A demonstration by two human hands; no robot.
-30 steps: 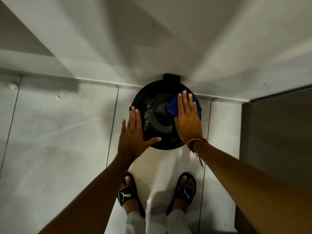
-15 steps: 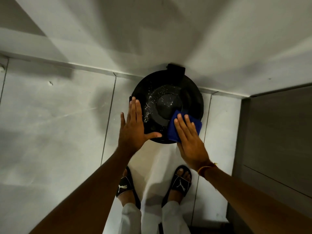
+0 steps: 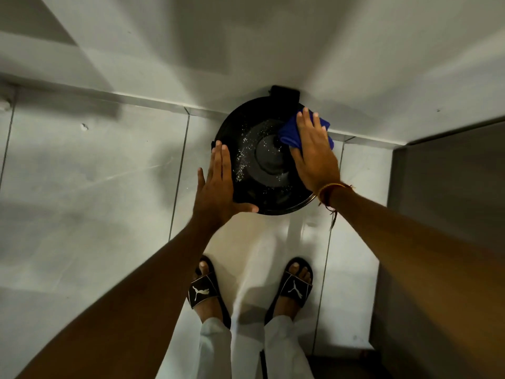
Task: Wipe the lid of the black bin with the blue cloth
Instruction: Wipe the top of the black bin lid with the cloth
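The round black bin lid (image 3: 266, 165) lies below me against the white wall, with pale specks scattered across its left half. My right hand (image 3: 314, 154) lies flat on the blue cloth (image 3: 291, 132), pressing it onto the lid's upper right part. My left hand (image 3: 218, 187) rests flat with fingers apart on the lid's left rim, thumb along the near edge, holding nothing.
The bin stands on grey floor tiles (image 3: 95, 201) at the foot of the white wall (image 3: 246, 50). A dark panel or door (image 3: 451, 187) rises at the right. My feet in black sandals (image 3: 203, 291) stand just in front of the bin.
My right hand has slid the blue cloth from the lid's lower right edge up to its upper right part. My left hand has stayed on the left rim.
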